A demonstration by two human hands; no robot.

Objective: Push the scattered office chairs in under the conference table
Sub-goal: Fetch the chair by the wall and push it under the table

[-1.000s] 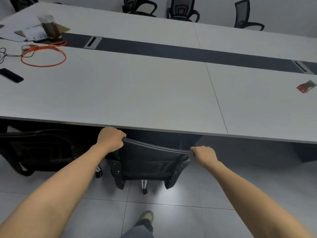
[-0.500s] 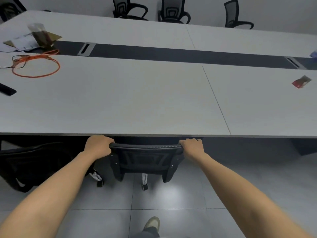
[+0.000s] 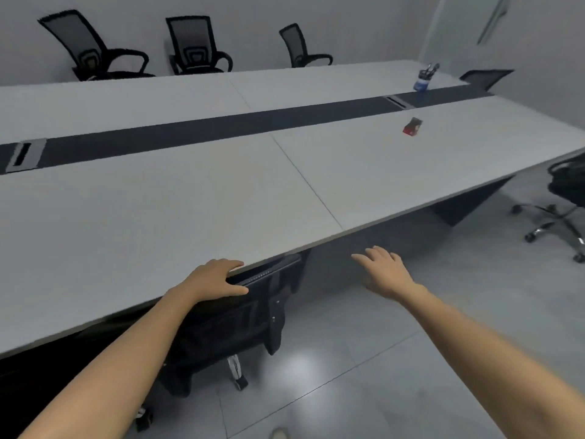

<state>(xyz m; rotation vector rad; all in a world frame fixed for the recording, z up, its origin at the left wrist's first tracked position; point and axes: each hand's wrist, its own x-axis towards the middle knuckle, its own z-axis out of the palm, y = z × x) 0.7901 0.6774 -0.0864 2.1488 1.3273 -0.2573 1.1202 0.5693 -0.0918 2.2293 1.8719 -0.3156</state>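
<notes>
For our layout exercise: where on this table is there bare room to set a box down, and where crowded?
Free on the table: the near half from the left hand to the seam; beyond the seam up to the red pack; the far half behind the dark strip. Crowded: by the pen cup.

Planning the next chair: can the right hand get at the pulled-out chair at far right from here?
Probably not. The right hand hangs open by the table edge; that chair stands well beyond it. Only bare floor lies between, so stepping over should do.
</notes>
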